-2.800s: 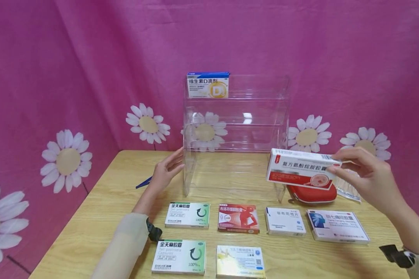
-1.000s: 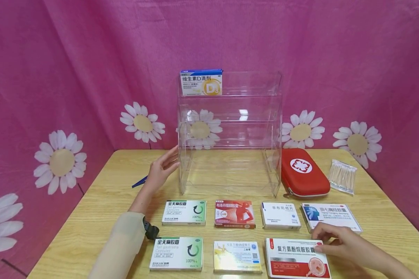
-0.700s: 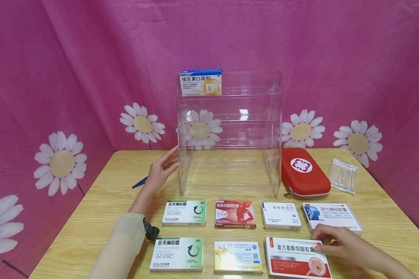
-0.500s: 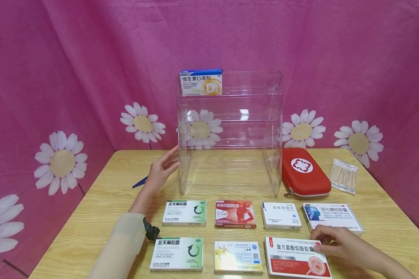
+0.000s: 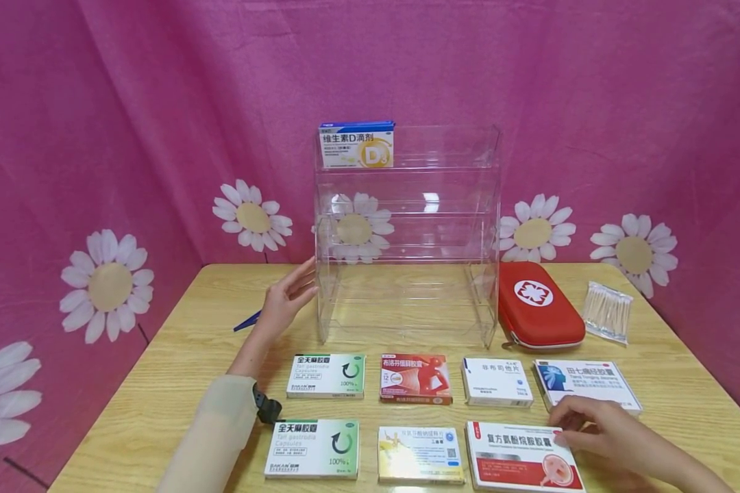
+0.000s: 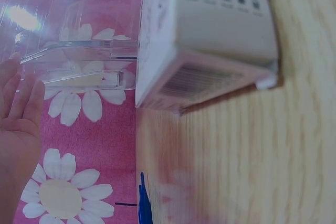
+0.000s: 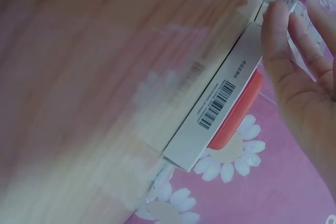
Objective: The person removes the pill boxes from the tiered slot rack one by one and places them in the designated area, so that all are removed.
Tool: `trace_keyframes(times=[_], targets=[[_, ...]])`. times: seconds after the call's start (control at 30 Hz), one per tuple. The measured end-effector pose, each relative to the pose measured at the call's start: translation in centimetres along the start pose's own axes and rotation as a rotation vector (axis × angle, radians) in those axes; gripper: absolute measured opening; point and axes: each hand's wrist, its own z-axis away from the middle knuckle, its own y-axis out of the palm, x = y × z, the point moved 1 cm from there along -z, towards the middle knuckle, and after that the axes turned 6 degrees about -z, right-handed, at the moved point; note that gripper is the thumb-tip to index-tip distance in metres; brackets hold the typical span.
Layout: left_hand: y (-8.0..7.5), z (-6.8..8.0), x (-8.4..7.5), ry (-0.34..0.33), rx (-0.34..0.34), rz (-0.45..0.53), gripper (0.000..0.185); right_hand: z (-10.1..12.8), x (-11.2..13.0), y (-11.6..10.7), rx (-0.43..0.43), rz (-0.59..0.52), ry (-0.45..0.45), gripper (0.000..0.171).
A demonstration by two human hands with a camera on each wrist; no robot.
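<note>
A red-and-white medicine box (image 5: 521, 462) lies flat in the front row at the right, near the table edge. My right hand (image 5: 582, 424) rests on its right end with fairly straight fingers (image 7: 294, 40); the right wrist view shows the box's barcode side (image 7: 220, 103). My left hand (image 5: 286, 298) is flat, fingers straight, against the left wall of the clear acrylic shelf rack (image 5: 496, 205). The left wrist view shows that hand (image 6: 18, 124) beside the rack (image 6: 79, 61). A blue-and-yellow D3 box (image 5: 356, 146) stands on the top shelf at the left.
Two rows of boxes lie on the wooden table (image 5: 179, 356): two green-white ones (image 5: 325, 376) (image 5: 313, 448), a red one (image 5: 416, 378), a white one (image 5: 496, 381), a blue-white one (image 5: 586, 383) and a yellow one (image 5: 421, 454). A red first-aid case (image 5: 538, 305) and bagged cotton swabs (image 5: 606, 311) lie right of the rack.
The right hand held the red-and-white box up in front of the rack; the box now lies in the front row. Over the last second almost nothing moved. The left hand stayed put.
</note>
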Motion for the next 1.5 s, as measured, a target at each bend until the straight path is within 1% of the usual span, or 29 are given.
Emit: trace_keyframes(times=[0.13,0.27,0.37,0.5,0.63,0.77,0.87,0.93,1.07,1.2,1.33,1.43,1.5], targets=[[-0.1,0.0,-0.1,-0.004,0.003,0.004,0.057,0.0,0.3,-0.3,-0.072,0.036,-0.001,0.02],[-0.2,0.0,-0.1,0.0,0.001,0.001,0.057,-0.6,0.8,-0.8,-0.124,0.034,-0.016,0.022],[-0.3,-0.1,-0.1,0.006,-0.001,-0.003,0.057,-1.4,1.3,-1.2,-0.162,0.035,-0.048,0.023],[-0.3,-0.1,0.1,0.005,-0.001,-0.01,0.057,-3.3,2.5,-2.0,-0.193,0.067,-0.103,0.027],[-0.4,-0.2,0.3,0.01,-0.009,-0.019,0.057,-5.6,3.7,-3.3,-0.234,0.122,-0.119,0.034],[-0.3,-0.2,0.5,0.028,-0.019,0.015,0.056,-8.2,4.9,-4.7,-0.279,0.182,-0.12,0.033],[-0.2,-0.3,0.6,0.037,-0.021,0.038,0.056,-10.2,5.5,-5.7,-0.308,0.214,-0.162,0.032],[-0.2,-0.3,0.7,0.039,-0.019,0.028,0.056,-11.6,5.8,-6.4,-0.322,0.229,-0.191,0.033],[-0.2,-0.2,0.5,0.043,-0.018,0.016,0.056,-14.4,6.9,-7.8,-0.352,0.204,-0.223,0.033],[-0.1,-0.3,0.4,0.045,-0.015,0.022,0.057,-17.5,8.5,-9.3,-0.393,0.136,-0.239,0.032],[-0.1,-0.3,0.3,0.041,-0.014,0.023,0.057,-20.6,9.9,-10.4,-0.433,0.063,-0.219,0.029],[-0.1,-0.3,0.3,0.034,-0.017,0.019,0.057,-22.9,10.6,-11.1,-0.48,0.049,-0.183,0.03],[-0.2,-0.2,0.3,0.029,-0.018,0.014,0.057,-24.5,11.0,-11.5,-0.511,0.06,-0.163,0.031]])
